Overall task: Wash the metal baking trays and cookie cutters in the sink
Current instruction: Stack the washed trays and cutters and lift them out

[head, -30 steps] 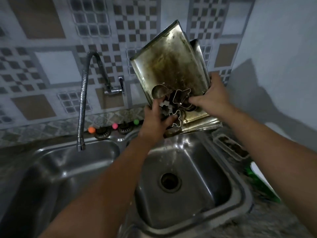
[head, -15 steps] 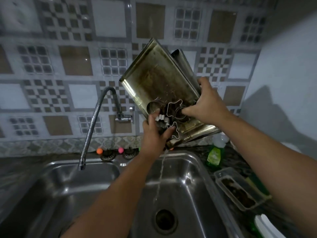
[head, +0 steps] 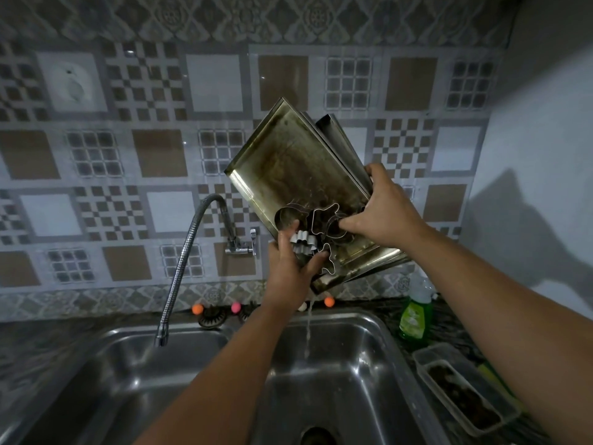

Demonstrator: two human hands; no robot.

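A stack of stained metal baking trays (head: 288,162) is tilted steeply above the right sink basin (head: 356,374). Several metal cookie cutters (head: 316,232) lie bunched at the top tray's lower end. My right hand (head: 385,213) grips the right edge of the stack, its fingers reaching over onto the cutters. My left hand (head: 293,268) holds the lower left corner, thumb and fingers curled round a scalloped cutter (head: 303,245). A thin stream of water (head: 308,329) runs from the stack's low corner into the basin.
A flexible tap (head: 183,268) hangs over the left basin (head: 154,380). A green dish-soap bottle (head: 414,313) and a clear plastic box (head: 462,396) with dark scraps stand on the counter to the right. Small coloured balls (head: 236,306) lie behind the sink.
The stack has tipped steeper and water now streams off it into the basin. My view has lifted, so more wall shows. Both hands keep their hold.
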